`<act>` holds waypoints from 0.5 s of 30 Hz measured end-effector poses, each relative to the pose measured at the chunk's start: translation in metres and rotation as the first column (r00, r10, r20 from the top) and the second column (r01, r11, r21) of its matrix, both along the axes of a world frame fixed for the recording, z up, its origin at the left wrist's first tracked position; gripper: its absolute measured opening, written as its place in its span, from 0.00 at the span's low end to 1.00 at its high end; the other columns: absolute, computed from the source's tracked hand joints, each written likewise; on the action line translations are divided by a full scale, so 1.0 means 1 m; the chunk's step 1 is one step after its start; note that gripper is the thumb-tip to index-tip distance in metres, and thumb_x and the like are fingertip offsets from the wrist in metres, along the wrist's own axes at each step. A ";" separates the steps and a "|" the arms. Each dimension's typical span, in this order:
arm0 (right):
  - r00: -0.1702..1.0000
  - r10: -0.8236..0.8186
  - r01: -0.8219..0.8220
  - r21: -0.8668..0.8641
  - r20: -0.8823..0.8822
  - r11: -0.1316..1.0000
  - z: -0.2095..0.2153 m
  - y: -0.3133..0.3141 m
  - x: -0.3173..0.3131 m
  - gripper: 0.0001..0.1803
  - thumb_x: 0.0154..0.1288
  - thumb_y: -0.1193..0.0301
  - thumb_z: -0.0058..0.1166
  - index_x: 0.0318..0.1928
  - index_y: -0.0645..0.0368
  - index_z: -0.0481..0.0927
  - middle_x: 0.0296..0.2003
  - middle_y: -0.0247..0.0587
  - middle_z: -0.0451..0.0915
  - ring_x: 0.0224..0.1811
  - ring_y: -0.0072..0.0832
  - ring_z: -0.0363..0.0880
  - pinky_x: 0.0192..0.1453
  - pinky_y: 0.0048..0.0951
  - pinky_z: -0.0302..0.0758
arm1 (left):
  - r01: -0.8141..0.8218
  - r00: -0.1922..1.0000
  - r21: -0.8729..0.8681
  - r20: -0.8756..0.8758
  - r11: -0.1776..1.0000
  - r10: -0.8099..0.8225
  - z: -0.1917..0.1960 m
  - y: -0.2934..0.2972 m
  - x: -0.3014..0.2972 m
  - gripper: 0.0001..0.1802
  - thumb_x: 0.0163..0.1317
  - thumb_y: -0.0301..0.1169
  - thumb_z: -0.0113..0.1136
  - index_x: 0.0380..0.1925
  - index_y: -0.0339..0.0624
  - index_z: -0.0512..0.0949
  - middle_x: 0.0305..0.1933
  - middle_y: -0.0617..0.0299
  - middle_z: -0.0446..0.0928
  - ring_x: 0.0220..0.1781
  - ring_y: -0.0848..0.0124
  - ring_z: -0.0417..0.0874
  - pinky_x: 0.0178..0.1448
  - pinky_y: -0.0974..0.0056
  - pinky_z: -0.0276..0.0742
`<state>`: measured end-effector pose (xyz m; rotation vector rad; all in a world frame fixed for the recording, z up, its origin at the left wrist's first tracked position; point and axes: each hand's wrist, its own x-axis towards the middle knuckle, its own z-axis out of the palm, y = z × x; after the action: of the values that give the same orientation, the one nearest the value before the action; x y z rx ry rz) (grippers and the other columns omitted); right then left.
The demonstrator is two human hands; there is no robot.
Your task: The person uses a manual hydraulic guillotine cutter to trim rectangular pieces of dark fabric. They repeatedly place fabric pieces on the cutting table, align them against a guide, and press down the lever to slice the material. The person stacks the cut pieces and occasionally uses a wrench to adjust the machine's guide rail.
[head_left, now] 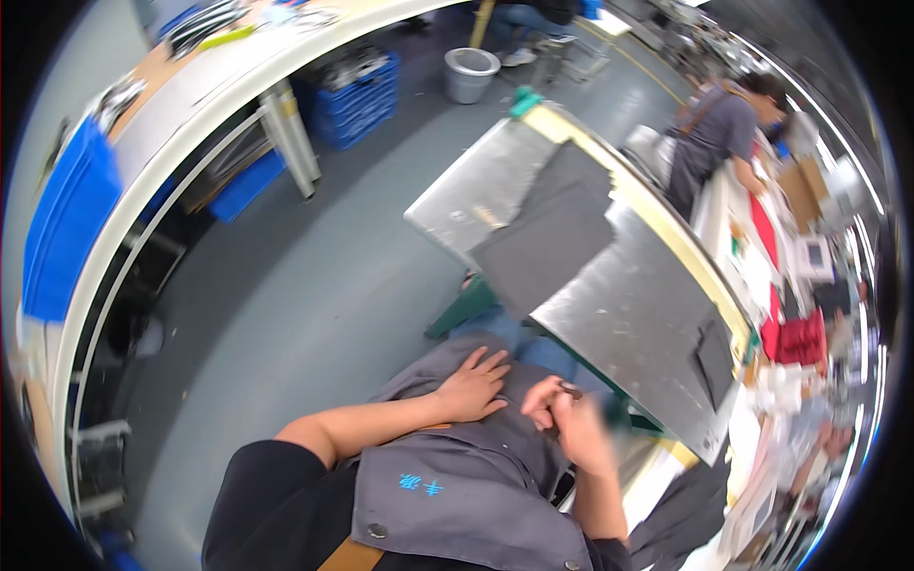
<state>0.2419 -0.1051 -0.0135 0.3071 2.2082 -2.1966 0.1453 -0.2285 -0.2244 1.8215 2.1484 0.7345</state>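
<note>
My left hand [473, 385] lies flat with fingers spread on the grey apron [447, 476] over my lap. My right hand [576, 423] is curled closed beside it, near the front edge of the metal-topped table [619, 305]. Something small and dark shows at its fingers, too small and blurred to name. Dark grey fabric pieces [552, 238] lie overlapped on the tabletop, partly hanging over its near edge. Toward the table's right end is a smaller dark fabric piece [712, 362].
Dark cloth [676, 519] is heaped at my right. A long curved-looking workbench [228, 90] with a blue bin [71, 219] runs along the left. On the floor stand a blue crate [357, 100] and a grey bucket [470, 76]. A co-worker [714, 138] leans over a bench beyond my table.
</note>
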 end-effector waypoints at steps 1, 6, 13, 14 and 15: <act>0.983 0.033 -0.010 0.126 -0.179 0.992 0.027 0.009 -0.005 0.27 0.79 0.52 0.38 0.36 0.62 0.80 0.28 0.32 0.73 0.29 0.21 0.68 0.34 0.25 0.65 | 0.012 1.000 -0.116 -0.021 0.993 -0.015 0.007 -0.002 -0.007 0.27 0.70 0.50 0.49 0.49 0.36 0.82 0.70 0.55 0.68 0.80 0.56 0.50 0.80 0.43 0.39; 0.919 -0.045 0.267 0.531 -0.393 0.804 0.151 0.089 -0.041 0.31 0.79 0.48 0.35 0.38 0.62 0.83 0.29 0.34 0.75 0.30 0.20 0.71 0.34 0.23 0.67 | 0.036 0.995 -0.138 -0.092 0.990 -0.049 0.002 -0.001 -0.016 0.27 0.71 0.50 0.47 0.49 0.39 0.82 0.71 0.58 0.67 0.81 0.58 0.48 0.79 0.41 0.40; 0.817 -0.292 0.497 0.351 -0.497 0.794 0.183 0.203 -0.160 0.25 0.78 0.52 0.44 0.43 0.61 0.83 0.30 0.27 0.75 0.28 0.11 0.72 0.26 0.14 0.72 | 0.085 0.995 -0.263 -0.027 0.961 -0.095 0.002 0.015 -0.030 0.23 0.70 0.48 0.49 0.46 0.42 0.82 0.66 0.60 0.70 0.72 0.61 0.61 0.63 0.37 0.68; 0.828 -0.334 0.487 0.283 -0.450 0.826 0.177 0.215 -0.178 0.23 0.77 0.53 0.46 0.44 0.61 0.84 0.32 0.27 0.76 0.30 0.12 0.73 0.30 0.14 0.75 | 0.078 0.997 -0.244 -0.010 0.967 -0.083 0.001 0.016 -0.032 0.19 0.68 0.45 0.51 0.45 0.42 0.81 0.62 0.56 0.72 0.63 0.60 0.70 0.57 0.40 0.73; 0.838 -0.374 0.481 0.216 -0.398 0.849 0.172 0.226 -0.194 0.22 0.76 0.53 0.48 0.45 0.60 0.84 0.35 0.28 0.77 0.32 0.13 0.74 0.33 0.14 0.77 | 0.102 0.994 -0.358 0.066 0.928 -0.083 0.013 0.021 -0.036 0.19 0.68 0.44 0.51 0.47 0.42 0.80 0.61 0.55 0.73 0.62 0.59 0.72 0.57 0.41 0.73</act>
<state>0.0483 0.1204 0.1583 0.5137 2.9453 -2.2317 0.1089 -0.2078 -0.2116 1.6743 1.9894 0.3294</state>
